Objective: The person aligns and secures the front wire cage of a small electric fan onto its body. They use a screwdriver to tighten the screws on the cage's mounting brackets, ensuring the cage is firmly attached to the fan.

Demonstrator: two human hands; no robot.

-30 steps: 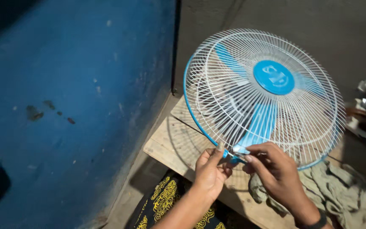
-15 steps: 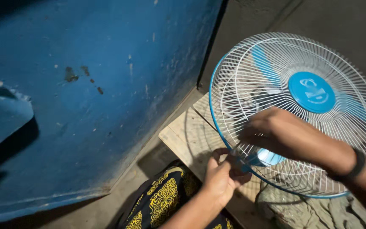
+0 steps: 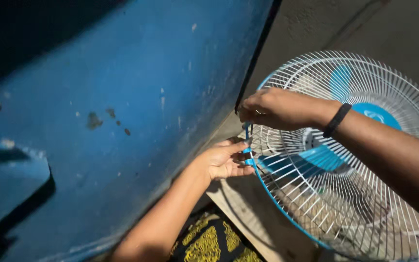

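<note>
Head view: both hands, left hand [image 3: 226, 162] and right hand [image 3: 272, 109], pinch the fan guard [image 3: 364, 194] blue rim

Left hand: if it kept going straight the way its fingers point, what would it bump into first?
The left hand points right, its fingers already at the blue rim of the fan guard. Going on, it would likely meet the white guard wires first, then the blade behind; depth is unclear.

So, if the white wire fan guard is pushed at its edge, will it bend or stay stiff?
The fan guard is thin wire, so it would probably flex a little between the spokes. The blue rim likely keeps the edge fairly stiff. It looks light for its size, and both the left hand and the right hand pinch it at the rim.
</note>
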